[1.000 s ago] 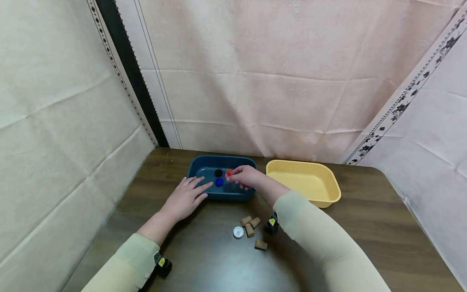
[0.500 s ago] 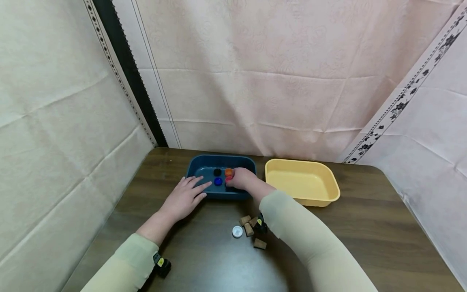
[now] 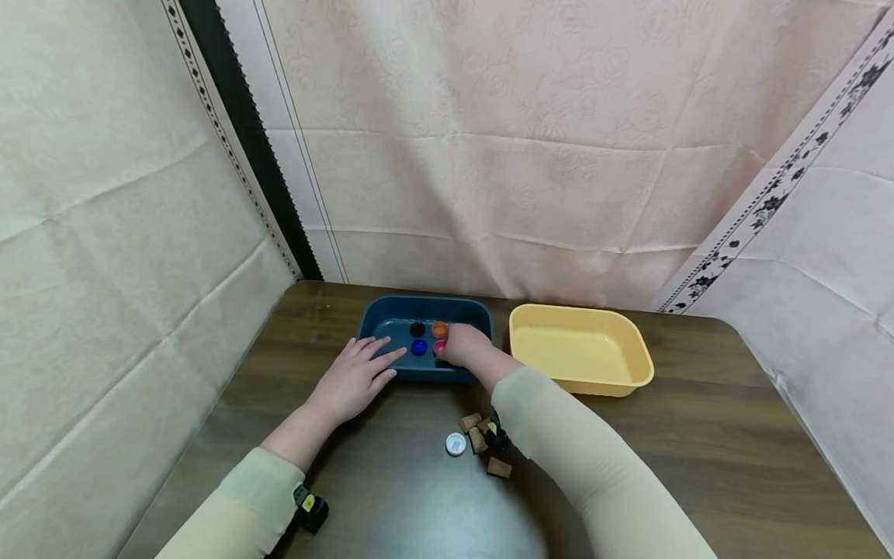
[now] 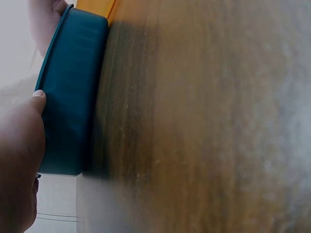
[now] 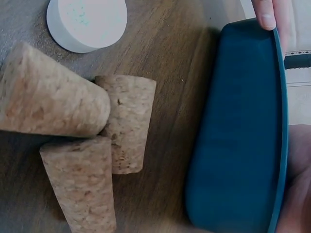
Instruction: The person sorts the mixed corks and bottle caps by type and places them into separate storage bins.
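Observation:
A dark blue tray (image 3: 427,376) stands at the back of the table. Inside it, black (image 3: 417,329), blue (image 3: 418,347) and orange (image 3: 439,329) caps lie close together. Reaching over the tray's right end, my right hand (image 3: 469,346) pinches a red cap (image 3: 439,346) just in front of the orange one; the fingertips are partly hidden. My left hand (image 3: 349,384) lies with spread fingers over the tray's left front corner. In the left wrist view, its thumb (image 4: 39,97) touches the tray rim.
A yellow tray (image 3: 580,386) stands to the right of the blue one. Nearer on the wooden table are several corks (image 3: 499,467) and a white cap (image 3: 455,444). Some corks are partly covered by the right wrist camera. Cloth walls (image 3: 489,194) enclose the table.
My right hand has moved left and down into the tray with the red cap, uncovering the orange cap. In the last half second it has barely moved. The left hand stays in place.

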The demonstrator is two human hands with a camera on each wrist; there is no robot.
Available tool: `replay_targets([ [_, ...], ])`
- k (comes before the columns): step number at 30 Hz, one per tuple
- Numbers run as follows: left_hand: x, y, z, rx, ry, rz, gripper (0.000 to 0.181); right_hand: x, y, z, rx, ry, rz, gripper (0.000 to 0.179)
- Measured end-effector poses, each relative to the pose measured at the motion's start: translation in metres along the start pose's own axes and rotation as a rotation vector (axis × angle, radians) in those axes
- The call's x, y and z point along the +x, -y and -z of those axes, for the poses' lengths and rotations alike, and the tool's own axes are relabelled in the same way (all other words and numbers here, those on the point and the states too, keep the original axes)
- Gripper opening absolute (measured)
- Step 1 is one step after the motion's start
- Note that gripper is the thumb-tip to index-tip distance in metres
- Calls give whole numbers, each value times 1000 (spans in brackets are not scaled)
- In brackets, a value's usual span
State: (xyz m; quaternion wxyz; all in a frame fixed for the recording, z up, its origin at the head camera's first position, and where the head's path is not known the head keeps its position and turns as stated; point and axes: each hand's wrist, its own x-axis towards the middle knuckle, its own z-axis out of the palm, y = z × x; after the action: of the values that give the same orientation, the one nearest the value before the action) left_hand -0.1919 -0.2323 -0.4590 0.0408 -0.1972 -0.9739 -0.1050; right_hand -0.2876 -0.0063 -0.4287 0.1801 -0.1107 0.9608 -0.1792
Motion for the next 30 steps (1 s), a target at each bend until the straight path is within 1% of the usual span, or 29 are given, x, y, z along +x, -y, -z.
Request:
replay_targets([
  [5,0,-1,1,-1,-4,-13,47,1,0,0,19,-4,-21,34],
  [9,0,-1,2,-8,-11,-19,47,-5,1,3,39,-26,11,34],
  [13,0,-1,1,-6,-13,-14,47,-11,2,9,51,-51,53,37],
  [17,0,0,0,-2,-8,-4,47,-15,1,15,75,-71,54,45],
  [21,0,0,-1,-11,-10,-4,47,-18,-4,21,156,-86,37,49],
  [27,-1,0,-1,-18,-10,0,48,-26,-13,22,292,-123,87,48],
  [30,-1,0,-1,-15,-15,0,48,-33,-16,24,356,-147,102,44],
])
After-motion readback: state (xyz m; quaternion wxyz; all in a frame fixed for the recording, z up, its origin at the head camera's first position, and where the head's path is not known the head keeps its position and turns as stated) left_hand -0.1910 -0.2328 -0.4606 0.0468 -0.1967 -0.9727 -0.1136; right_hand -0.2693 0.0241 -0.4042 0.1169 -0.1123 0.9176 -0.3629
